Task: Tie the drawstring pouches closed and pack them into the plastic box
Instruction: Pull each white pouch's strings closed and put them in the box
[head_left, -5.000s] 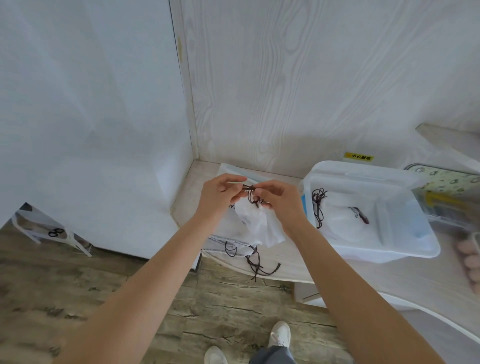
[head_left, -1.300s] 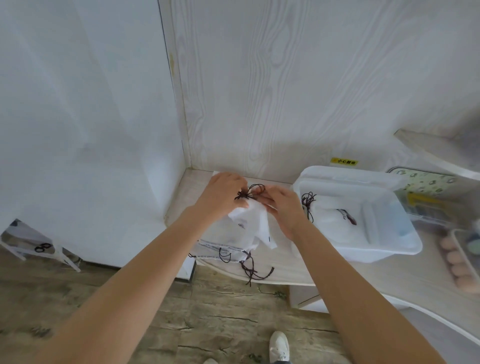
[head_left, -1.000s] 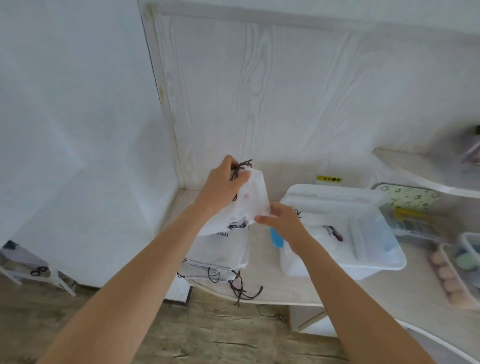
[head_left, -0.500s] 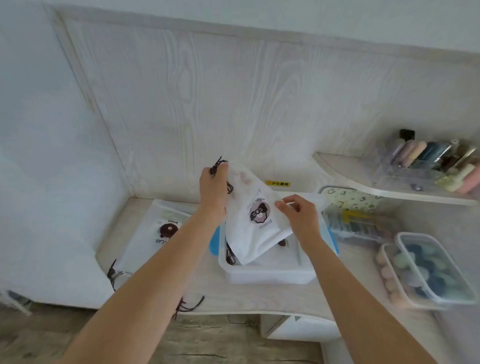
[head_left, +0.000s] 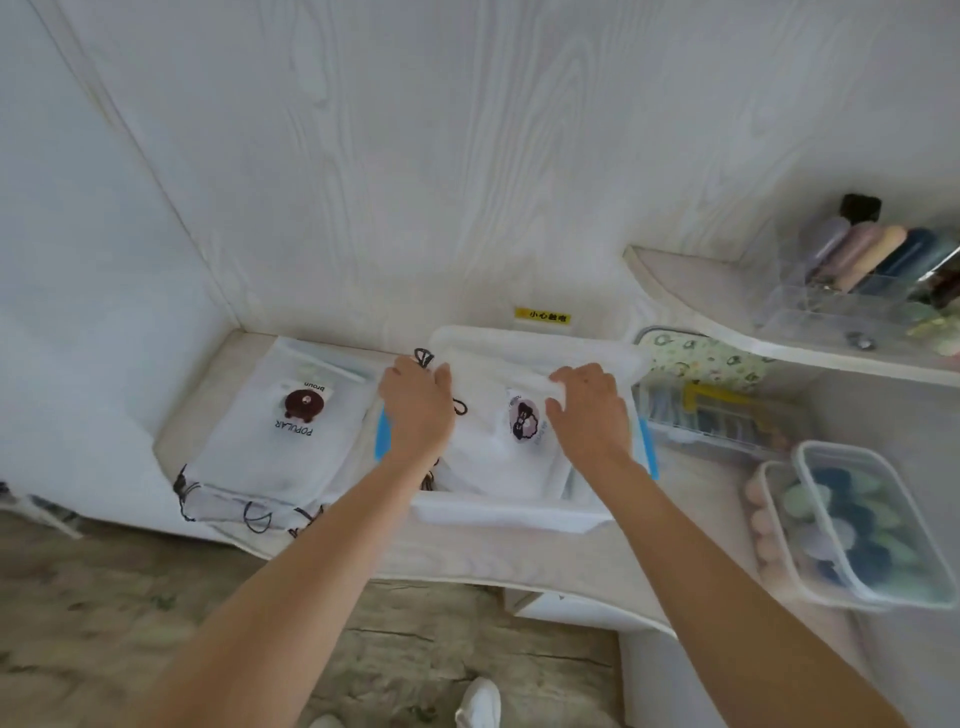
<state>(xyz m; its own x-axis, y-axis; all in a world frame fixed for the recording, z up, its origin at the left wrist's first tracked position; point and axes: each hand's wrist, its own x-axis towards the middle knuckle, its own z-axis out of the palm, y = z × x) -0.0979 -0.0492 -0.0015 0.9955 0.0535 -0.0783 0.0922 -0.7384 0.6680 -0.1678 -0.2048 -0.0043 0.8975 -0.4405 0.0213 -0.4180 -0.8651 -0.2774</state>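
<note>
Half a second ago I had the tied pouch (head_left: 498, 441) hanging in the air over the plastic box (head_left: 519, 512); now it is down inside the box, lying nearly flat with its printed face up. My left hand (head_left: 418, 410) sits at the box's left side, fingers curled round the gathered neck of the pouch, the dark drawstring (head_left: 425, 358) looping out just past my knuckles toward the back rim of the box. My right hand (head_left: 587, 410) is over the far right part of the box, fingertips pinching the pouch's upper edge. So I judge this pouch as good as packed: what remains is to let go and perhaps press it level. Left of the box, on the counter (head_left: 467, 558), the pile of untied pouches (head_left: 280, 441) lies with its cords trailing off the near edge, so more tying waits. The risk I see is the drawstring catching on the box's rim
</note>
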